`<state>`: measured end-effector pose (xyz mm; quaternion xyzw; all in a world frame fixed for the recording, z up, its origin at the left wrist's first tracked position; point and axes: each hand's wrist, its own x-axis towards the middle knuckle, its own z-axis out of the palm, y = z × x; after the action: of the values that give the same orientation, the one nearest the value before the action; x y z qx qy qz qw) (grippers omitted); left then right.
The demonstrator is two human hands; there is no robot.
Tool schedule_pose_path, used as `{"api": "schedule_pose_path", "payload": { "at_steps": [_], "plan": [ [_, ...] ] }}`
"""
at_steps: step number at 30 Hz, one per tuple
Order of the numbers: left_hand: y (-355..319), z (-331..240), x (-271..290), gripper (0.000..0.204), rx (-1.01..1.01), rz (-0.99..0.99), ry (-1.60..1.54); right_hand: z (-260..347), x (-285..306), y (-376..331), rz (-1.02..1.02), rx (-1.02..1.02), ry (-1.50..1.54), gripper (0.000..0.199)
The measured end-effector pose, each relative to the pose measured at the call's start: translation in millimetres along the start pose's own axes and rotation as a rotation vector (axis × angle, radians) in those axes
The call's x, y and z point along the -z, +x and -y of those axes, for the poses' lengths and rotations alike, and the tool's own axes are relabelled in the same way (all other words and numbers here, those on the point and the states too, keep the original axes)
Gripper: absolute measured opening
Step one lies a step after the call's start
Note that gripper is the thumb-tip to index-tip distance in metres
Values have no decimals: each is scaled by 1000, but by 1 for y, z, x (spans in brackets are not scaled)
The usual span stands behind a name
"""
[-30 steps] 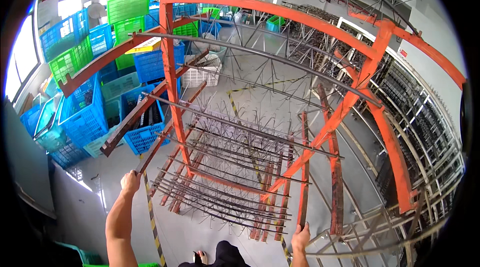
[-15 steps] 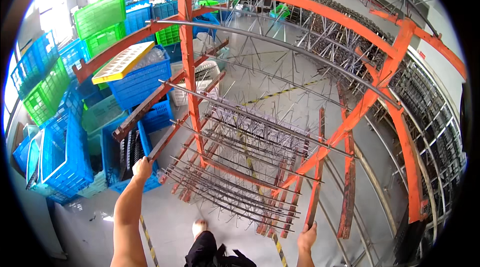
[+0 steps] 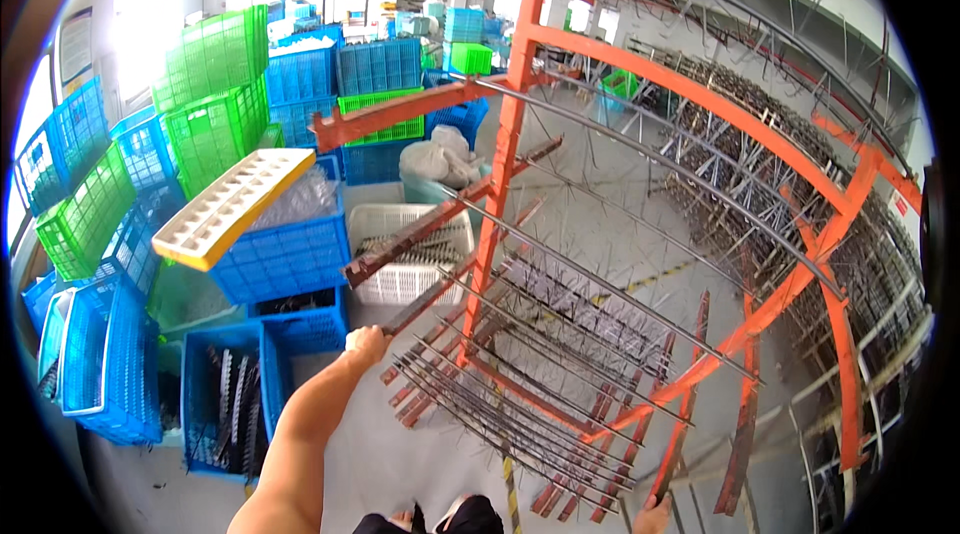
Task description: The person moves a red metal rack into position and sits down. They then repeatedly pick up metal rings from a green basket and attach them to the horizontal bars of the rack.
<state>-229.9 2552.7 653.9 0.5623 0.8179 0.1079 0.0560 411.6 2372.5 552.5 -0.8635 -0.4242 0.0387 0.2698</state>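
Observation:
An orange metal rack [image 3: 508,134] stands before me, with dark red support arms sticking out toward me. My left hand [image 3: 368,344] is closed around the end of one support arm [image 3: 425,302] on the rack's left side. At the lower right, my right hand [image 3: 652,514] grips the near end of another arm [image 3: 676,454]; the picture's lower edge partly cuts it off. Between my hands, several thin metal rods [image 3: 520,414] bristling with wire hooks lie across the lower arms. Longer bare-looking bars [image 3: 620,279] span the arms higher up.
Stacked blue crates [image 3: 285,264] and green crates [image 3: 215,134] crowd the left side. A yellow-edged white tray [image 3: 235,204] tops one stack. Behind the rack's left arms sits a white basket [image 3: 400,279]. More hook-laden racks [image 3: 740,154] line the right. Yellow-black tape [image 3: 510,484] marks the floor.
My view has swung left, so the rack and both hands appear farther right, and more crates show. Both hands keep hold of the rack's arms.

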Motion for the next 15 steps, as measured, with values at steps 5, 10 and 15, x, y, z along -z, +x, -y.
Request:
{"api": "schedule_pose_path", "payload": {
  "at_steps": [5, 10, 15],
  "plan": [
    [112, -88, 22, 47, 4, -33, -25, 91, -14, 171, 17, 71, -51, 46],
    [227, -185, 14, 45, 26, 87, -152, 100, -37, 349, -106, 114, 44, 40],
    [332, -237, -13, 45, 38, -22, -106, 194, -99, 460, -29, 41, 171, 37]
  ]
}}
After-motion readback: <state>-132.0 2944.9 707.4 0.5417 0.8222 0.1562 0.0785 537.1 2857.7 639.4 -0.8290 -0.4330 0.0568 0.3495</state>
